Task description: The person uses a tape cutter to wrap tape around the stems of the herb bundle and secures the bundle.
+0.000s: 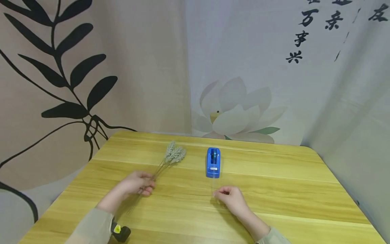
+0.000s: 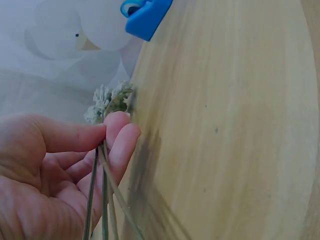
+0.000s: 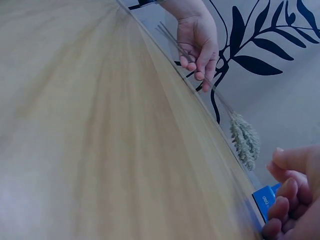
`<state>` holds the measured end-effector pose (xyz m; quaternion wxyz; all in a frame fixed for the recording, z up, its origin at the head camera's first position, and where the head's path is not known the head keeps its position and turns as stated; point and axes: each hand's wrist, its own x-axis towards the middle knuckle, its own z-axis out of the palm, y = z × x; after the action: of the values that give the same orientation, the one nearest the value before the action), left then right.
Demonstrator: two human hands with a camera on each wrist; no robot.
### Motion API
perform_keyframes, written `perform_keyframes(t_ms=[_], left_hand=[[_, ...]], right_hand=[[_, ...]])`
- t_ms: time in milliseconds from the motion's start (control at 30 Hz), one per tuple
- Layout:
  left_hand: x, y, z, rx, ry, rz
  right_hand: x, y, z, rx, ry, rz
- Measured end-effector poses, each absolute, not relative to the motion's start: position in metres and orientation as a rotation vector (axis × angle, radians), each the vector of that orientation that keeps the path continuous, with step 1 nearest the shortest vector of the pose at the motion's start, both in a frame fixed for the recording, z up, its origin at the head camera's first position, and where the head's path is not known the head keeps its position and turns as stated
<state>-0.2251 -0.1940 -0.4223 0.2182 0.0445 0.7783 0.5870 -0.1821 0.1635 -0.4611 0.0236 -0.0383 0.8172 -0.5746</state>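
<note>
- Our left hand (image 1: 137,184) lies on the table (image 1: 274,189) toward its left edge, and we pinch a bunch of thin stems (image 2: 102,200) there.
- The left wrist view shows the thumb pressed against the fingertips (image 2: 122,137), with the stems clamped between them and running across the palm.
- The dried flowers (image 1: 174,154) at the top of those stems lie flat on the wood, pointing toward the far edge of the table, just left of its middle.
- The stems trail back under the hand toward the near left corner.
- Our right hand (image 1: 231,198) rests on the table nearer the near edge, a little right of the middle.
- Its thumb and fingers are drawn together, and a strip of clear tape (image 1: 215,183) runs from the fingertips up to the tape dispenser (image 1: 213,162).
- The strip is faint, and we cannot see exactly how the fingertips pinch it.
- The blue tape dispenser stands in the middle of the table, toward the far edge, to the right of the flower heads and apart from them.
- The two hands are well apart.
- A small black and yellow device (image 1: 120,232) is strapped at our left wrist, by the near edge.
- Printed curtains hang behind the table, with dark leaves (image 1: 76,74) on the left and a pale lotus (image 1: 234,115) in the middle.
</note>
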Motion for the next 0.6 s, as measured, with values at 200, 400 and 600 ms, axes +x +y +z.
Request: perform_keyframes(t_ms=[200,400,600], left_hand=[[-0.225,-0.198,-0.415,0.183,2.218,1.695],[-0.224,-0.198,-0.402,0.283,2.266,1.779],[-0.218,-0.196,-0.393,0.304,2.352,1.773]], right_hand=[[-0.181,0.162,-0.456,-0.097,2.506,-1.802],[-0.182,0.166,-0.45,-0.039,2.44,-1.834],[-0.187,0.174,-0.439,0.009,2.312,-1.855]])
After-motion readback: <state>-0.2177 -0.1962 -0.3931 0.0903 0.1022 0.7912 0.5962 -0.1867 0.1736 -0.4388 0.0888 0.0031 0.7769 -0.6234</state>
